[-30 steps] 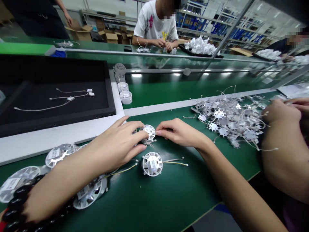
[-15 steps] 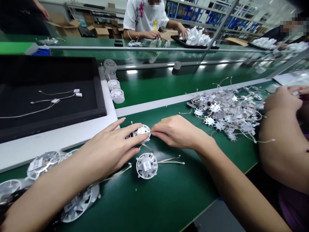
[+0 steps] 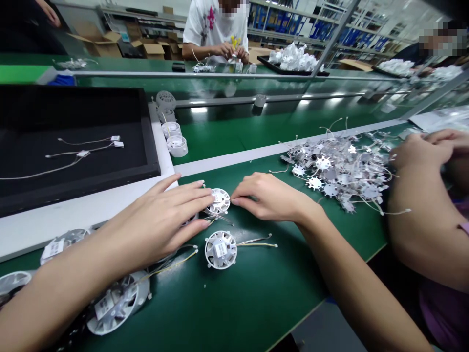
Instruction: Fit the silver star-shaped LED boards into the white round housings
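My left hand [image 3: 172, 215] lies with its fingers stretched out, fingertips on the left side of a round white fan-like housing [image 3: 221, 201] that has a silvery star-shaped plate in it. At that housing's right rim my right hand [image 3: 266, 198] has thumb and forefinger pinched together; what is between the tips, if anything, is hidden. A second round housing [image 3: 221, 250] with a white label and thin wires lies just below, untouched. Under my left forearm sit larger round housings [image 3: 120, 303], partly covered by the arm.
A heap of silvery star-shaped plates with wires [image 3: 330, 171] lies to the right, beside another person's arm [image 3: 421, 195]. At left is a black tray [image 3: 73, 117] holding several wired pieces. White cylindrical housings [image 3: 177, 145] line its right side. A person [image 3: 216, 29] works opposite.
My left hand has shifted a little left, uncovering more of the small housing. The right fingers stay at its rim. The person opposite has drawn a hand from the white heap to their other hand.
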Motion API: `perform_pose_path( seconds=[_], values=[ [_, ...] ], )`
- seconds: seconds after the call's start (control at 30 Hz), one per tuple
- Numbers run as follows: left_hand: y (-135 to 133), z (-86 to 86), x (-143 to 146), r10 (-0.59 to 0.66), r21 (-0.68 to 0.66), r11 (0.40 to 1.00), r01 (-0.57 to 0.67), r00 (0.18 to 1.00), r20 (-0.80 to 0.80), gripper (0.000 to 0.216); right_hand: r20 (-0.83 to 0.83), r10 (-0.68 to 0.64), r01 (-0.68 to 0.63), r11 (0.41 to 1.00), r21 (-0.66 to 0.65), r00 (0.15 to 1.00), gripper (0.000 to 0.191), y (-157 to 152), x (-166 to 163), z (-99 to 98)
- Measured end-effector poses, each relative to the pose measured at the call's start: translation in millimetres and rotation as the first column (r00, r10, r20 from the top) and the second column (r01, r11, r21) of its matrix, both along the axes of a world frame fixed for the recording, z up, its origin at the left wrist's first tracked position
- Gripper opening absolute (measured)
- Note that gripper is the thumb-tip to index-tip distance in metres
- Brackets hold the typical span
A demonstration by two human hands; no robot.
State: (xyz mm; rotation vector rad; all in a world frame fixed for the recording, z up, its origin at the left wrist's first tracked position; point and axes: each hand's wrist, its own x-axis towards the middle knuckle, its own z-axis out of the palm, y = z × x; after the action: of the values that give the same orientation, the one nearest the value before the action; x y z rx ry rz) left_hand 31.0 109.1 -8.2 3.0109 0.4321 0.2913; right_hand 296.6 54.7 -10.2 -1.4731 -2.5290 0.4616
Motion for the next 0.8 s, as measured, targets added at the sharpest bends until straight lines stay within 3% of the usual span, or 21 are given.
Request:
perform_pose_path(
  seconds=[0.1,0.2,0.27,0.37,0.5,0.63,0.8],
  values=[
    [5.3,7.4,-8.0,0.003,-0.048,0.999,-0.004,1.0,-0.017,0.05,0.005,-0.068,0.068,0.998,0.018,0.998,0.025,-1.3,0.8,0.5],
    [13.0,23.0,-25.5,0.202,-0.127,0.97,-0.206,0.978,-0.045,0.049,-0.089,-0.112,0.123,0.983,0.135,0.99,0.032,-2.1,-6.3,-4.1],
    [16.0,30.6,-35.1,0.304,-0.163,0.933,-0.32,0.945,-0.117,0.048,-0.158,-0.055,0.08,0.984,0.158,0.986,0.046,-2.6,-15.0,-8.8],
    [15.3,29.1,-37.4,0.276,-0.214,0.921,-0.325,0.933,-0.23,0.051,-0.182,-0.007,0.026,0.995,0.1,0.983,0.046,-3.8,-25.0,-13.3],
    [10.0,15.6,-26.3,0.267,-0.277,0.897,-0.344,0.922,-0.28,0.047,-0.232,-0.09,0.094,0.996,0.008,0.968,0.043,-4.4,-20.2,-11.0],
    [6.3,12.2,-19.5,0.28,-0.316,0.881,-0.351,0.927,-0.249,0.042,-0.29,-0.07,0.039,0.993,-0.112,0.954,0.045,-2.3,-8.0,-6.4],
    [3.0,13.9,-12.4,0.331,-0.327,0.861,-0.391,0.916,-0.226,0.041,-0.257,-0.084,0.049,0.989,-0.14,0.963,0.047,-2.1,-1.5,-3.7]
  ],
)
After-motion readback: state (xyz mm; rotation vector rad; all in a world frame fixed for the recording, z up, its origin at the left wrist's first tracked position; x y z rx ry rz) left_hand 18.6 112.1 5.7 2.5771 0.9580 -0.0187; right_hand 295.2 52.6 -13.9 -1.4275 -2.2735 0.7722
